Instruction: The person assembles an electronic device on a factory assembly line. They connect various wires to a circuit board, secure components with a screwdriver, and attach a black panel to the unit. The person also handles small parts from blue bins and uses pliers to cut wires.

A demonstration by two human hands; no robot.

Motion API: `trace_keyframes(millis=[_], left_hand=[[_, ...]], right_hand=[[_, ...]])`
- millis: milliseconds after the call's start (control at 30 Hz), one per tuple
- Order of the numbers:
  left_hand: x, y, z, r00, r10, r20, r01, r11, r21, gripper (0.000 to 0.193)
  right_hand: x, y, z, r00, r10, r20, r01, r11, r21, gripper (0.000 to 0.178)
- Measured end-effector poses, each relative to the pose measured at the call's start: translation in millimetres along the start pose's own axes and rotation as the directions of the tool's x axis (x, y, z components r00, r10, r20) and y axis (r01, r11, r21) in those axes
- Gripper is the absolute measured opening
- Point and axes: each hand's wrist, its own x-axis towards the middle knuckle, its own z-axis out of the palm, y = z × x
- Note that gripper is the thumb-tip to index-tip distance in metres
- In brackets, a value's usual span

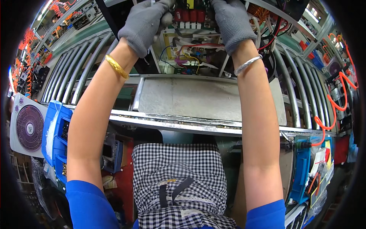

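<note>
Both my hands wear grey knit gloves and reach into an open-fronted metal cabinet [154, 57] at the top of the view. My left hand [143, 24] is at its left side, fingers curled in toward the middle; what they hold, if anything, is hidden. My right hand [233, 26] is at the right side, its fingertips cut off by the upper edge. Between the hands sits a row of red blocks [189, 15] with white parts below. Under them run thin wires, a red wire [202, 45] among them, and purple connectors [180, 61]. A copper coil [261, 13] lies beyond my right hand.
The cabinet stands on a grey plate [187, 97] between roller conveyors, left [82, 70] and right [301, 89]. Blue parts bins [55, 133] and a fan [30, 128] are at left. An orange coiled hose [329, 103] hangs at right, above another blue bin [301, 168].
</note>
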Motion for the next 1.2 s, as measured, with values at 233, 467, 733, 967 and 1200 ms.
trace_keyframes(millis=[233,467,733,967,1200], left_hand=[[13,-4,13,0.99,0.001,-0.144,-0.011,0.998,-0.069,0.025],[10,-6,9,0.996,-0.016,-0.089,0.004,0.992,-0.127,0.029],[16,-12,7,0.994,0.024,-0.111,-0.038,0.991,-0.125,0.034],[19,-6,14,0.994,-0.026,-0.108,-0.001,0.971,-0.238,0.029],[21,-10,22,0.991,-0.068,-0.114,0.035,0.962,-0.269,0.026]], right_hand=[[9,9,1,0.995,-0.1,-0.008,0.1,0.995,0.016,0.04],[9,12,4,0.997,-0.076,-0.027,0.075,0.997,-0.011,0.04],[9,5,2,0.995,-0.09,-0.031,0.085,0.986,-0.146,0.043],[15,18,3,0.972,-0.215,-0.1,0.19,0.958,-0.213,0.043],[13,18,3,0.99,-0.131,-0.059,0.121,0.983,-0.14,0.044]])
